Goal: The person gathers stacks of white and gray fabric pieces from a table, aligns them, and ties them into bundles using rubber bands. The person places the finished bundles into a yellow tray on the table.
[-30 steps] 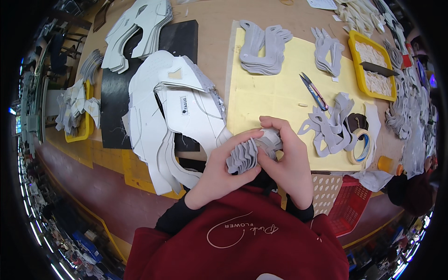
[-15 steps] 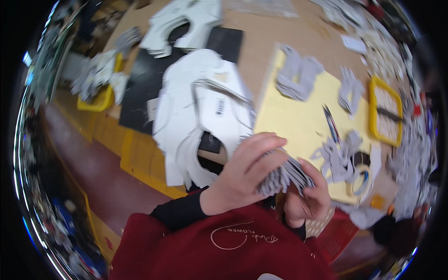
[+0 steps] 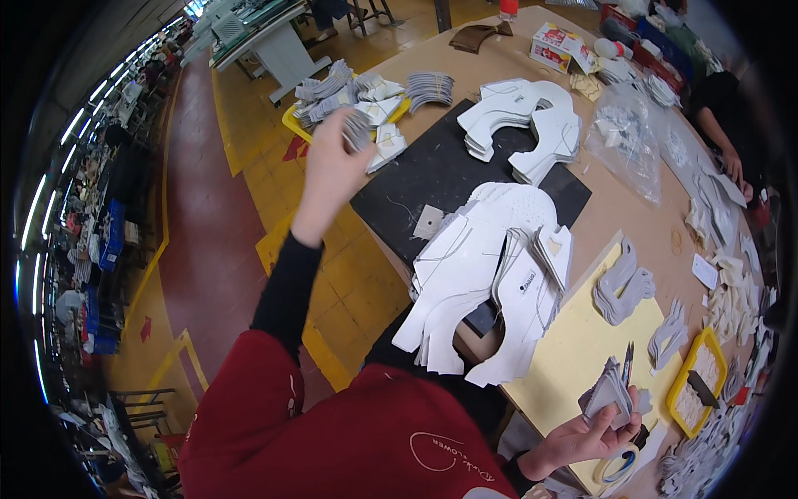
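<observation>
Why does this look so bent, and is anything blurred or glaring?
Head view: the fisheye bends straight edges toward the dark rim; head view: the left hand and its grey pieces look slightly smeared; head view: light strips at left glare white, and the clear plastic bag glints.

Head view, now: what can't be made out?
All in the head view:
- Left hand: piece count in its grey stack; blurred, partly covered by the hand.
- Snips: handles hidden behind the grey pieces in the right hand.
- Yellow basket: bottom covered by heaped pieces.
- Co-worker: head lost near the dark fisheye rim.
</observation>
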The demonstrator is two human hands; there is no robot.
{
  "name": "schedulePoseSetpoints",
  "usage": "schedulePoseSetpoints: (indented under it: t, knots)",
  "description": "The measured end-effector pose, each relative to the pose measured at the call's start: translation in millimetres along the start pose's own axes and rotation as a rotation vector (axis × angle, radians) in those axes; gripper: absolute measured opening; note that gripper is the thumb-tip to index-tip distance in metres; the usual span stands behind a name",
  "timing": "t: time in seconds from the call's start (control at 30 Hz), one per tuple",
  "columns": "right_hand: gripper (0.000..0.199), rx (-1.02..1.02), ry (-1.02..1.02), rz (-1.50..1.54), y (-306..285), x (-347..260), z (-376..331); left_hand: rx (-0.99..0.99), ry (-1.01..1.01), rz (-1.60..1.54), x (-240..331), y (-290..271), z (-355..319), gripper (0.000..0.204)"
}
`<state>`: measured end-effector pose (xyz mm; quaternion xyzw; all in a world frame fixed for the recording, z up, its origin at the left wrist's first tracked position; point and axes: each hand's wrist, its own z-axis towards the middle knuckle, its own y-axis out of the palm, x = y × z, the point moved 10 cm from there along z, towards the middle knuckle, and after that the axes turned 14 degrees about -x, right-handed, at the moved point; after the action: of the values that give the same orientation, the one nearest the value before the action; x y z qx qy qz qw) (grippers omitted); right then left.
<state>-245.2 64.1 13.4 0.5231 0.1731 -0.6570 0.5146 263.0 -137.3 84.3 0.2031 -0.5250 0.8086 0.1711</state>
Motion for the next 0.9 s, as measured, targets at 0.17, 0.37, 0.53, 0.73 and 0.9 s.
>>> schedulePoseSetpoints:
  t: [0.17,0.37,0.53,0.73,0.9]
  knots:
    - [0.036,-0.011,0.097,0.012,-4.3,9.6,1.3,-0.384,-0.188,0.306,-124.0,33.6,42.3,0.054]
    - [0.037,-0.012,0.119,-0.033,9.9,6.6,-6.2,-0.739,-0.296,0.365,-160.5,87.0,63.7,0.063]
    - [0.032,-0.064,0.118,-0.055,14.8,6.3,-12.2,-0.993,-0.461,0.093,-185.0,103.0,58.4,0.111]
    - [0.040,0.029,0.151,-0.027,8.7,10.0,-13.1,-0.867,-0.138,0.348,-134.0,84.0,68.9,0.084]
    - [0.044,-0.065,0.206,-0.088,17.0,9.5,-6.7,-0.511,-0.127,0.553,-91.4,35.8,28.8,0.057]
